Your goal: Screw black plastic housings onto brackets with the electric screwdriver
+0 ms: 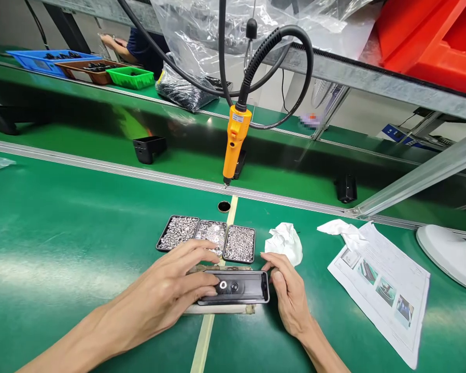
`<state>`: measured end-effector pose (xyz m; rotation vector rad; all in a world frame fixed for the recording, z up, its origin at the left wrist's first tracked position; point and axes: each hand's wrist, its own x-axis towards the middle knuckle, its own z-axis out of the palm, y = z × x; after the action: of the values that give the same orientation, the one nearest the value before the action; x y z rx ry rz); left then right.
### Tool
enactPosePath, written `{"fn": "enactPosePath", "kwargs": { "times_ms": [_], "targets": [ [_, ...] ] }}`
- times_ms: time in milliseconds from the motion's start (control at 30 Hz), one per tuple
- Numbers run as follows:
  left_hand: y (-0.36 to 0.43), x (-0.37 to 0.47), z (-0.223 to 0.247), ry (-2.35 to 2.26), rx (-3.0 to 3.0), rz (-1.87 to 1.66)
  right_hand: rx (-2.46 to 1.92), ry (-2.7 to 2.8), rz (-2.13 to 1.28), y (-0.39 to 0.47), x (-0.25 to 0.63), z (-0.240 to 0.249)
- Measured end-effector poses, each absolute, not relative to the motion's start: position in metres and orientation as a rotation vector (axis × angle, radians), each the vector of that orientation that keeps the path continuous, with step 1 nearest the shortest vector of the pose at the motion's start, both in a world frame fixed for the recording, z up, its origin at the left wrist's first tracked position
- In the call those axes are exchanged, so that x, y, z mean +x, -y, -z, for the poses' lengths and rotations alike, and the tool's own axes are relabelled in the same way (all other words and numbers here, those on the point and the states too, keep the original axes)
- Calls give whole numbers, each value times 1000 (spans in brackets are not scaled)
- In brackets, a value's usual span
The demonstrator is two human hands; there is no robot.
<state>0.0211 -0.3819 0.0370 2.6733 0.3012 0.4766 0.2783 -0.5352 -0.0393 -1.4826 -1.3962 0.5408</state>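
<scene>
We have both bare hands at a black case (250, 293), which lies open side up on the green table (81, 207), between two worn pale strips (221, 309). Taking the case as our clock's centre, our left hand (178, 282) comes in from nine o'clock, fingers slightly spread, the tips over its left end; we cannot tell whether they pinch anything. Just beside those fingertips we see a silver ring (223, 285) inside the case, with a round dark fitting (235, 286) at its three o'clock. Our right hand (289, 290) sits at three o'clock, fingers curled with a narrow gap between thumb and forefinger, right by the case's end; we cannot tell whether it grips the rim.

We have three trays of small metal parts near the case: the left tray (179, 231) between ten and eleven, the middle tray (210, 231) at eleven, the right tray (239, 243) at twelve. Farther out at twelve an orange screwdriver (237, 140) hangs upright on its cable. Crumpled tissue (285, 242) lies between one and two, and a printed sheet (384, 290) well apart at three. At eleven, across the bench, we see a co-worker's hand (108, 41) beyond colored bins (131, 77).
</scene>
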Motion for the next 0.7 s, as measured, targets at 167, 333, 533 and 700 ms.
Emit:
{"fn": "enactPosePath", "kwargs": {
  "times_ms": [167, 333, 533, 700],
  "targets": [
    [381, 9, -22, -226, 2728, -423, -1493, 1384, -548, 535, 278, 40],
    [386, 18, -19, -156, 2763, -379, -1515, 1389, -537, 534, 277, 38],
    [389, 29, -25, -84, 2737, -408, -1514, 1394, -525, 533, 277, 38],
    [372, 27, -43, -330, 2508, -765, -1499, 1381, -545, 533, 277, 37]
  ]
}}
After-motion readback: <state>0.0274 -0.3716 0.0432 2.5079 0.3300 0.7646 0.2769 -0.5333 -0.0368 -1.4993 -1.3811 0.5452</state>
